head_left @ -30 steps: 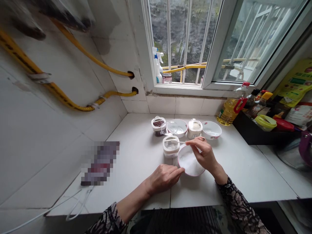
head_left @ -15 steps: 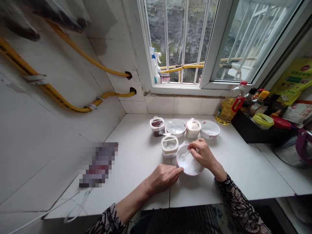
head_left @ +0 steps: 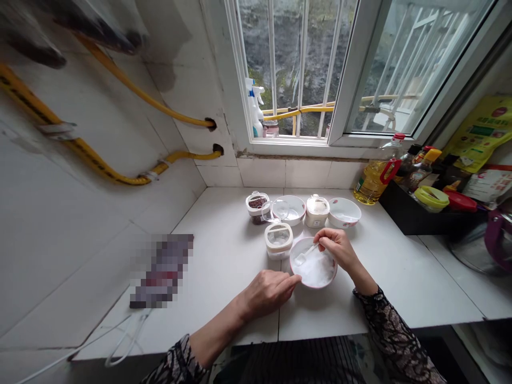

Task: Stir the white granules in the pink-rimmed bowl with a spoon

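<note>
A white bowl with a pink rim stands on the counter in front of me and holds white granular powder. My left hand grips the bowl's left edge between thumb and fingers. Over the bowl's far right side, my right hand pinches the handle of a small white spoon. The spoon slants down to the left, its head at the powder on the bowl's left side. Just behind the bowl to the left is a clear container with a cream rim.
Behind stand a container of dark red bits, two more bowls, one at the right, and a container of pale powder. An oil bottle and a black condiment box are at the right. A blurred dark object with cables lies left.
My right hand has shifted slightly right, and more of the spoon shows, its head still at the bowl's left side. The left hand stays on the rim.
</note>
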Action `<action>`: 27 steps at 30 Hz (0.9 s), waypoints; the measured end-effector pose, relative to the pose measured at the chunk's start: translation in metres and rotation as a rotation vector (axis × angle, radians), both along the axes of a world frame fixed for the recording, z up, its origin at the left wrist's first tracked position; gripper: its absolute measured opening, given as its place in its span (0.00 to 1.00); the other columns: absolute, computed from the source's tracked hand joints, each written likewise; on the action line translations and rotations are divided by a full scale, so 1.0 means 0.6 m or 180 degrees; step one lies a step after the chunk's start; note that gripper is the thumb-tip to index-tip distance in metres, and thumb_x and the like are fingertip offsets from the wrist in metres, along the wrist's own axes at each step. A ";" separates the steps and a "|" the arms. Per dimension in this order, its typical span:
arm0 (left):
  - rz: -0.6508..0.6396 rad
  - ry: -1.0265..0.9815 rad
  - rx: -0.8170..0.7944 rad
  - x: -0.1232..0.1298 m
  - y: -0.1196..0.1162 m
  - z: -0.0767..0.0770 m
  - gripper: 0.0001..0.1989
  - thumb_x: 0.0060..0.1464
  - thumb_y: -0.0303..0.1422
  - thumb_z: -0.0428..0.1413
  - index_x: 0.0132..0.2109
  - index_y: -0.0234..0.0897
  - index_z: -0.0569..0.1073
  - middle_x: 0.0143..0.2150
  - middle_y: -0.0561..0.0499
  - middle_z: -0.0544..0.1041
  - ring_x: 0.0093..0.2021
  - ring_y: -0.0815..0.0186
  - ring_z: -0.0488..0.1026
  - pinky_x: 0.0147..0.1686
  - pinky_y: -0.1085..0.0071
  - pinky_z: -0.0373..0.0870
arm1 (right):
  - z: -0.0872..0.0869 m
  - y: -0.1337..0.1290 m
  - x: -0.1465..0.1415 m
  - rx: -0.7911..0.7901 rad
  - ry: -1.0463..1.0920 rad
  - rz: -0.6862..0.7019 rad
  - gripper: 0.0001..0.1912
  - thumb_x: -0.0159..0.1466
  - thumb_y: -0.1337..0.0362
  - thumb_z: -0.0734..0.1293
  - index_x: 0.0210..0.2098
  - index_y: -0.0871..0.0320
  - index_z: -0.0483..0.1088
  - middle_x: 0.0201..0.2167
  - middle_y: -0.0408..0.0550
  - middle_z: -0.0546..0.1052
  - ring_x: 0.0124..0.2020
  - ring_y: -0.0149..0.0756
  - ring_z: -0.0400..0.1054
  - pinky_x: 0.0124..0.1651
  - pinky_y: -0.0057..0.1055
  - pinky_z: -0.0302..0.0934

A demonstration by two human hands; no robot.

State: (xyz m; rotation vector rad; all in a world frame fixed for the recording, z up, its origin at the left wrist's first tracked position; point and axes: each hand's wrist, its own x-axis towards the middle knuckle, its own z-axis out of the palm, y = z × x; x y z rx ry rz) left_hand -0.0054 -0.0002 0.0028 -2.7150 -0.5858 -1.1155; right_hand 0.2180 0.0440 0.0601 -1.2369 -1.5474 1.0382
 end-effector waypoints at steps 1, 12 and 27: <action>-0.0001 -0.0009 0.0008 0.000 0.000 0.001 0.10 0.63 0.21 0.45 0.46 0.33 0.69 0.22 0.57 0.69 0.19 0.72 0.66 0.19 0.76 0.63 | -0.001 0.002 0.001 -0.0061 0.0090 -0.0016 0.09 0.49 0.64 0.61 0.22 0.58 0.73 0.15 0.40 0.68 0.20 0.31 0.61 0.27 0.28 0.54; -0.0009 -0.0018 -0.0016 0.000 -0.001 0.004 0.10 0.62 0.21 0.45 0.46 0.33 0.69 0.22 0.57 0.69 0.20 0.72 0.66 0.19 0.77 0.63 | 0.004 0.007 0.004 -0.0346 0.0489 -0.0077 0.08 0.47 0.64 0.63 0.20 0.58 0.73 0.13 0.40 0.68 0.18 0.29 0.60 0.26 0.28 0.54; -0.0003 -0.0018 -0.0051 0.000 0.000 0.000 0.11 0.62 0.21 0.45 0.45 0.33 0.70 0.22 0.57 0.69 0.19 0.72 0.66 0.18 0.77 0.63 | 0.007 0.003 -0.008 -0.0066 0.0749 -0.0182 0.08 0.54 0.61 0.66 0.29 0.58 0.75 0.19 0.42 0.74 0.25 0.33 0.68 0.35 0.32 0.64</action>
